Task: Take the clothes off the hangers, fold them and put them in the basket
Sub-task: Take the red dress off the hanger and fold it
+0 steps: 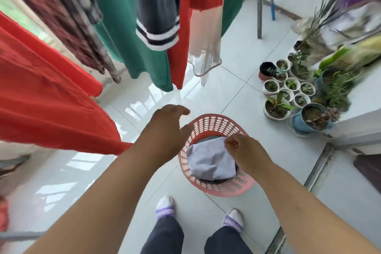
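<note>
The pink laundry basket (216, 122) stands on the tiled floor just ahead of the person's feet, and a folded pale lilac garment (210, 164) lies in it on top of something darker. The right hand (240, 147) is over the basket with its fingers curled at the garment's far corner; whether the grip pinches the cloth or is merely closed above it cannot be told. The left hand (166, 123) hovers over the basket's left rim, its grip wide and holding nothing, fingers pointing forward. This piece looks delivered, so the next thing is likely another garment from the line. Those hang ahead and to the left, long axis downward: a green garment (123, 27) and a navy one with white stripes (156, 18) beyond, a large red garment (51, 109) beside the left forearm. The left hand is nearer them
</note>
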Action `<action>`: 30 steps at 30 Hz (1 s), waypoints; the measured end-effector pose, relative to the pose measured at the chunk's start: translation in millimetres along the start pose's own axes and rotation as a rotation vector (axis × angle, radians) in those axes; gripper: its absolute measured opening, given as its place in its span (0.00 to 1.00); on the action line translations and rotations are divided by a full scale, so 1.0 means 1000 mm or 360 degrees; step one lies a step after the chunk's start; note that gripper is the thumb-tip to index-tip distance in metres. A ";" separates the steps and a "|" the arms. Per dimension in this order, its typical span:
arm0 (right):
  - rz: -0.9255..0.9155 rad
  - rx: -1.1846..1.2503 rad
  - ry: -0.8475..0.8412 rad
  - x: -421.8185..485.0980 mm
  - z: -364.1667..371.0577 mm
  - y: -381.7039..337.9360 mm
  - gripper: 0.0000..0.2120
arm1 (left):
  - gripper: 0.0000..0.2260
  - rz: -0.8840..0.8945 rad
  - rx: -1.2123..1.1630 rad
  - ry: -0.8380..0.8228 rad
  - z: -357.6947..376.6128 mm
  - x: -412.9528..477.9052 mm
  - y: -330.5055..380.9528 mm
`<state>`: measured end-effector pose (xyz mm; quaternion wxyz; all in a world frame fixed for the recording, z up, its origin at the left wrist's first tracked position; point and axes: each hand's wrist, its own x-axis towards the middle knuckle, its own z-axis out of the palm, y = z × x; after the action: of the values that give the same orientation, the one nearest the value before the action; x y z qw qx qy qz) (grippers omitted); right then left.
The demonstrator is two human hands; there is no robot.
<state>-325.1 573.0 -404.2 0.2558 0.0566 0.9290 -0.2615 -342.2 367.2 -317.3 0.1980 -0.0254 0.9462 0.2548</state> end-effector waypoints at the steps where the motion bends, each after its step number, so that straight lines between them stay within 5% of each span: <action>1: -0.0085 -0.0005 0.0023 -0.007 -0.012 -0.022 0.12 | 0.18 0.0016 -0.0006 0.0066 -0.021 -0.010 0.005; 16: -0.0734 0.0158 0.0081 -0.077 -0.104 -0.213 0.07 | 0.19 0.0261 0.0108 0.0464 -0.190 -0.117 0.035; 20: -0.0977 0.0174 0.0102 -0.100 -0.123 -0.259 0.08 | 0.18 0.0383 0.0125 0.0727 -0.224 -0.152 0.040; 25: -0.1268 0.0335 0.0105 -0.138 -0.155 -0.312 0.22 | 0.17 0.0565 0.0107 0.1068 -0.263 -0.200 0.060; 29: -0.1493 0.0563 0.0153 -0.161 -0.167 -0.356 0.05 | 0.19 0.0378 -0.0036 0.1526 -0.297 -0.227 0.054; 30: -0.1513 0.0622 0.0130 -0.164 -0.170 -0.365 0.12 | 0.19 0.0275 -0.0089 0.1594 -0.304 -0.230 0.048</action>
<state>-346.8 352.1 -30.4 0.0567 -0.3151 0.7951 -0.5151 -248.0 246.8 34.8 -0.3026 -0.0713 0.9164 0.2520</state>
